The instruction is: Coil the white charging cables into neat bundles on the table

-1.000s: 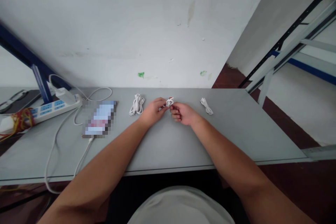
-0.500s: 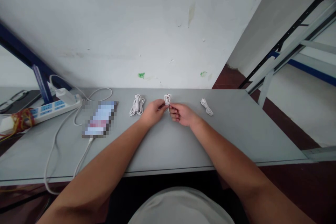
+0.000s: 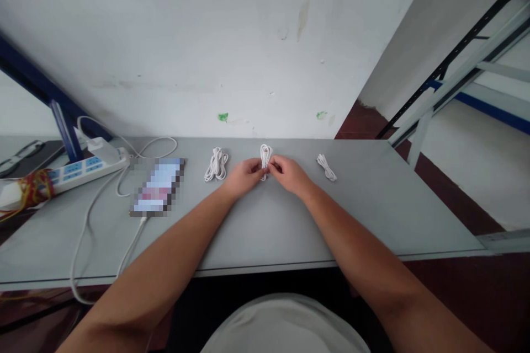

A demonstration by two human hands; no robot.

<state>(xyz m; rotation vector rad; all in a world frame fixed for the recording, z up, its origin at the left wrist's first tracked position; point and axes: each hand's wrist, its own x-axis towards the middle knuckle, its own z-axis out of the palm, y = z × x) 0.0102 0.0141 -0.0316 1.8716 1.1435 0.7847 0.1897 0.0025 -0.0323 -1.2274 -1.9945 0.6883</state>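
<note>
Between my two hands is a bundled white cable [image 3: 265,151], its loops pointing toward the wall. My left hand [image 3: 247,175] pinches the bundle's middle from the left side. From the right, the closed fingers of my right hand [image 3: 286,171] grip the same bundle; the fingertips partly hide its middle. A looser white cable bundle [image 3: 216,165] lies on the table left of my left hand. To the right of my right hand rests a smaller, tightly gathered white cable bundle [image 3: 326,167].
A phone [image 3: 157,186] with a blurred screen lies on the grey table [image 3: 265,231], a charging cable plugged into it. Behind it are a white power strip [image 3: 83,170] and a loose white cord [image 3: 165,140]. A wall [image 3: 256,55] borders the table's far edge.
My right hand has turned, its fingers now curled under instead of showing toward me. The bundle between my hands lies a little flatter, with more of it visible.
</note>
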